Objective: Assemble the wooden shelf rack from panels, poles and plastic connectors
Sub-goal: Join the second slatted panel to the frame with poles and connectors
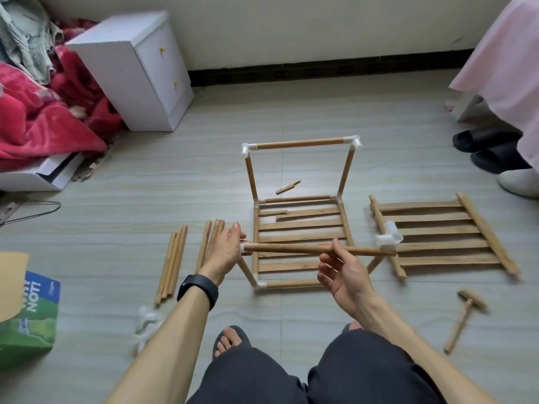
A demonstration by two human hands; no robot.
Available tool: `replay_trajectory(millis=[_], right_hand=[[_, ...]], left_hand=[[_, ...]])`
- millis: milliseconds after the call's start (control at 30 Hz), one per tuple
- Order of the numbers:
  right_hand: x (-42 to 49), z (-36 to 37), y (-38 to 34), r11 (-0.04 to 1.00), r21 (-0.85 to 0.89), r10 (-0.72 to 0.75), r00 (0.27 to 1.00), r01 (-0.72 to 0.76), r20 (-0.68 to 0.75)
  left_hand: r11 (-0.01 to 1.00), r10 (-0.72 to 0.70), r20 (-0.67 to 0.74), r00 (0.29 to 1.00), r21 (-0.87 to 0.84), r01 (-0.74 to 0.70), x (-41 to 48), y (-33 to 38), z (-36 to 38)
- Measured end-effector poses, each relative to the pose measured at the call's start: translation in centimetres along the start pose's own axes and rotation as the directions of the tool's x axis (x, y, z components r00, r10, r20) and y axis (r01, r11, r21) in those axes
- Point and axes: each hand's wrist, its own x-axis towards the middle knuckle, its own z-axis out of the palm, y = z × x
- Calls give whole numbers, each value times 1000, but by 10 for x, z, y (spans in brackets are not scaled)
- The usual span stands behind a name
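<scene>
- The right hand [341,272] has its grip clamped on a pole [291,248], thumb on top and fingers beneath, holding it level above the half-built rack [300,143].
- The left hand [224,249] lies against the pole's left end at a white connector [244,248]. Its fingers look mostly straight, and whether its grip is closed cannot be told.
- The pole's right end is close to a second connector [389,239].
- On the floor [291,112], a spare panel [437,237] lies flat just right of the rack, loose poles [172,263] lie to the left, and a wooden mallet [466,316] lies at the near right.
</scene>
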Motion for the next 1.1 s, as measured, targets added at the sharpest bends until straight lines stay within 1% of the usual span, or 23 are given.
replay_trajectory(millis=[133,267,367,500,600,767,900,1100], right_hand=[[0,1,8,999,32,-6,1000,7,-25],[-4,4,11,998,50,-24,997,28,-70],[-6,6,13,997,-15,-72,995,71,-68],[-5,8,8,973,-156,-171,985,170,7],[-2,16,7,965,-227,-125,991,134,55],[5,26,8,962,-263,-64,996,78,60],[7,26,-1,955,-291,-38,998,53,55],[11,27,-7,955,-294,64,996,-43,60]], left_hand=[[1000,9,8,1000,0,-9,2,-1,-4],[998,-10,8,1000,-69,11,5,-3,-2],[998,-15,8,1000,-60,15,6,-5,-1],[1000,7,22,1000,-22,-7,6,-5,0],[999,33,5,999,-9,-33,7,-8,1],[997,71,-60,996,-13,-71,7,-11,2],[998,64,-64,996,1,-64,3,-14,3],[1000,8,-43,999,13,-7,2,-11,-2]])
